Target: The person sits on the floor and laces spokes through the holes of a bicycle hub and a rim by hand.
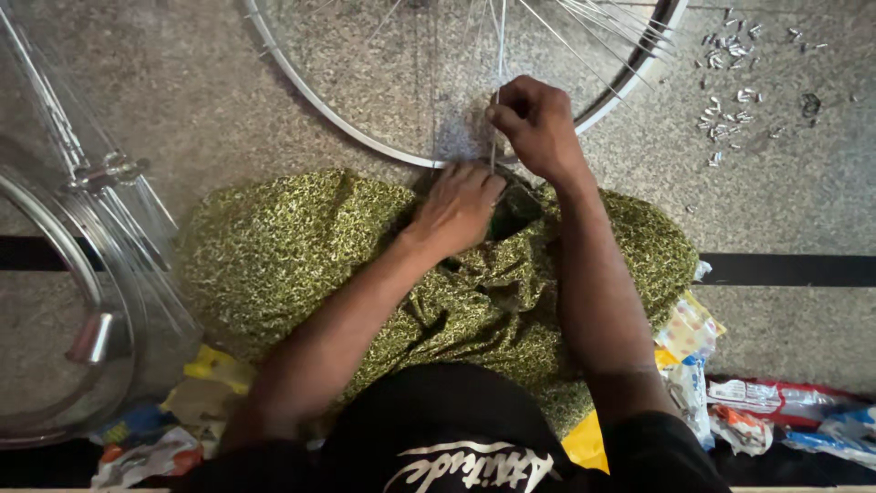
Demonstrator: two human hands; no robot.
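Fingers on the right hand (538, 123) are pinched shut on a thin spoke (497, 68), right at the near edge of the rim (365, 137). Left hand (456, 208) curls against the rim over green cloth (274, 246). Nipples (730, 91) scattered far right, bare floor (803, 183) around them.

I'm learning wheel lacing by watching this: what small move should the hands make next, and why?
Probably guide the spoke down into the rim hole. The right hand pinches the spoke just above the rim's inner edge, while the left hand steadies the rim at that same spot over the green cloth. Whether the tip is already seated is hidden.
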